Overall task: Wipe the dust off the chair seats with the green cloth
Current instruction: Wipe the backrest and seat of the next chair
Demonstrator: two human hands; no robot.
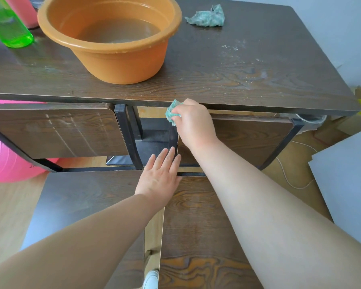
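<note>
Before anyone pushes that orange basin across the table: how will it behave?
The orange basin is probably heavy, since murky water covers its bottom. A quick push would likely slosh it; droplets sit on the rim. Low and wide, it should slide on the table, not tip.

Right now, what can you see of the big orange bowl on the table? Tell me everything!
The orange bowl is a big round tub that looks like plastic, with a thick rolled rim and sloping sides. It stands upright on the dark wooden table, near the front edge, and holds shallow, murky water. Small droplets cling to its rim. A green bottle sits to its left, apart from it. Only the table touches it.
</note>
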